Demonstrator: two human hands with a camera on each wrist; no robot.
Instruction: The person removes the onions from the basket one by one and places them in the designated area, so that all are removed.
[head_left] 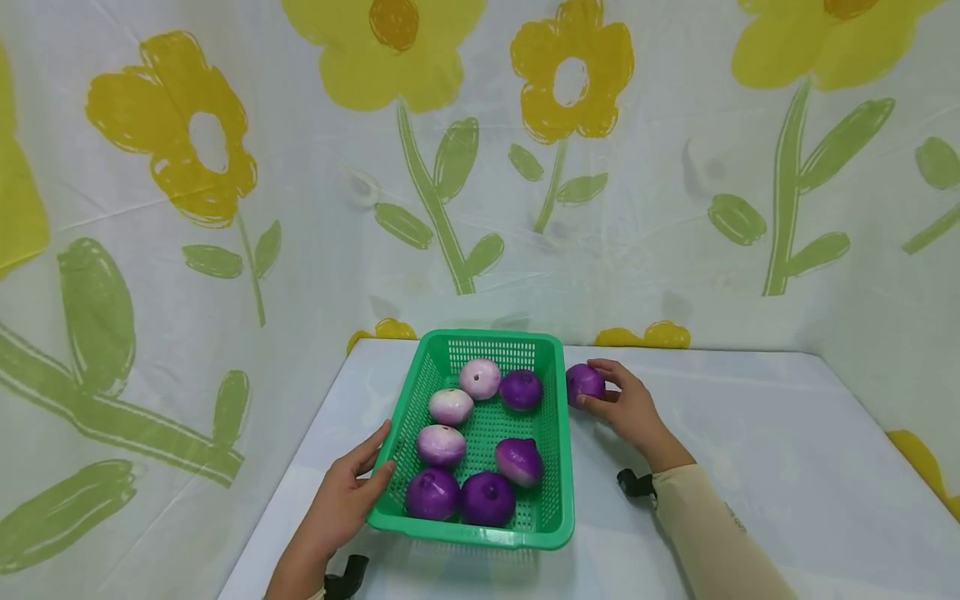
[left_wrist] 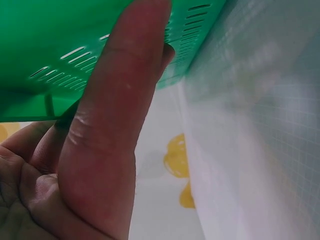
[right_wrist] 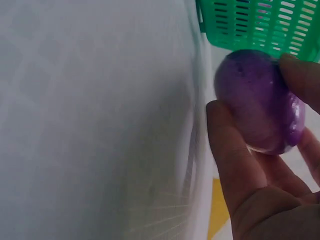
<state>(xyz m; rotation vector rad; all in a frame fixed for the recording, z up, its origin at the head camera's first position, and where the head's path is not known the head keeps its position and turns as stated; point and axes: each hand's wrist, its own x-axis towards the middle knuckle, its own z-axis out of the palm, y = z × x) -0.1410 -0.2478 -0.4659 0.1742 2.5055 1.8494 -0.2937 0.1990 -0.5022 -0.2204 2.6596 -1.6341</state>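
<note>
On the table stands a green plastic basket (head_left: 567, 467) with slotted walls. My left hand (head_left: 341, 500) touches its left side, the thumb (left_wrist: 112, 95) and fingers lying along the outer wall. Beyond the basket's right wall, my right hand (head_left: 628, 410) holds a glossy purple onion (head_left: 584, 384) between thumb and fingertips. The right wrist view shows this onion close to the slotted wall, outside the basket. Inside lie several more onions: dark purple ones such as the one at front (head_left: 487, 498), and paler ones such as the white-and-purple one (head_left: 451, 407).
The white table (head_left: 735, 433) extends right of the basket. A white cloth with yellow flowers (head_left: 572, 81) hangs behind and along the sides. Black wrist mounts (head_left: 636, 483) sit on both wrists.
</note>
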